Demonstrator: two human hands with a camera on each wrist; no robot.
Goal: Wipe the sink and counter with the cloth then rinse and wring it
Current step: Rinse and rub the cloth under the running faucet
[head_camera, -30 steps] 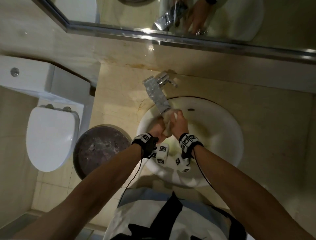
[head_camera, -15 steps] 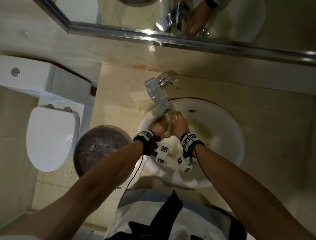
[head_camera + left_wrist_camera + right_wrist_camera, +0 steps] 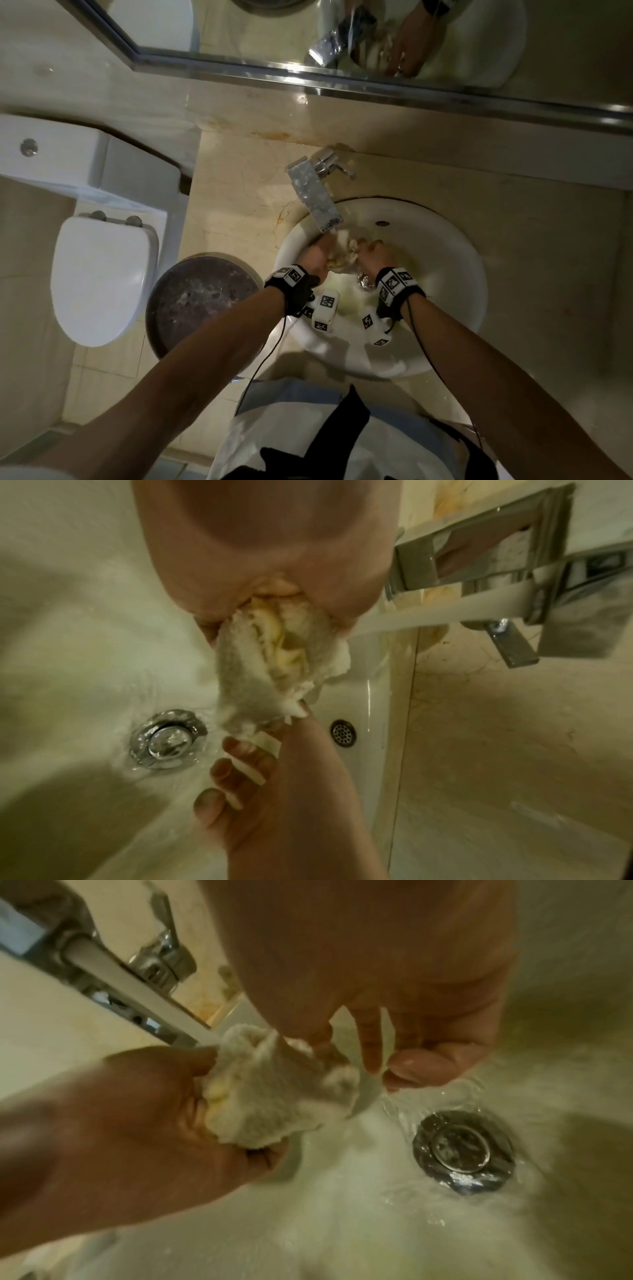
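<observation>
You hold the cloth (image 3: pixel 342 253) bunched between both hands, over the sink (image 3: pixel 445 260) bowl. Your left hand (image 3: pixel 317 255) has its fingers curled round one end; your right hand (image 3: pixel 375 255) pinches the other end with thumb and fingertips. Just beyond your grip, the tap (image 3: pixel 313 193) spout runs a stream of water (image 3: pixel 411 616) onto the cloth's far edge. Below your right hand, water spills round the chrome drain (image 3: pixel 462 1152). The counter (image 3: pixel 548 240) surrounds the bowl. Well to your left stand a dark bin (image 3: pixel 202 301) and a toilet (image 3: pixel 99 277).
</observation>
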